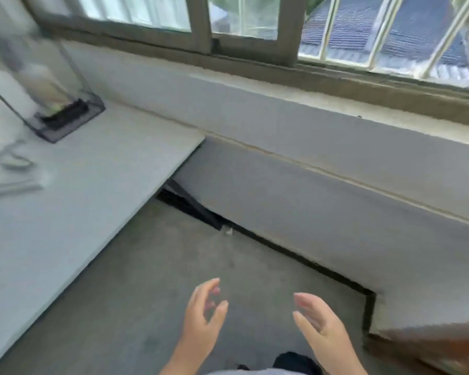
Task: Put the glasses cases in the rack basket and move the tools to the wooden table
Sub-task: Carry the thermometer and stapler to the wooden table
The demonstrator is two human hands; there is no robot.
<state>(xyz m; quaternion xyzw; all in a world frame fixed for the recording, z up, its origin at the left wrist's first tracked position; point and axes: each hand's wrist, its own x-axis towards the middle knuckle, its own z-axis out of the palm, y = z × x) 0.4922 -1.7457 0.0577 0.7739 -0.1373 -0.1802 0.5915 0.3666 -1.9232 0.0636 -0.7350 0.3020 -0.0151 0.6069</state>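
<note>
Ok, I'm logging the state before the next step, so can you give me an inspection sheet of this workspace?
Surface: white table at left, mostly bare; grey floor below.
Job's things: blurred wire rack at the table's far left corner; contents unclear. No glasses cases or tools made out.
Clutter: blurred pale items at the table's left edge, not identifiable.
Hands: left hand and right hand open, empty, over the floor.
Cables: nothing seen.
Surroundings: window with bars, sill, grey wall; brown edge at lower right.
</note>
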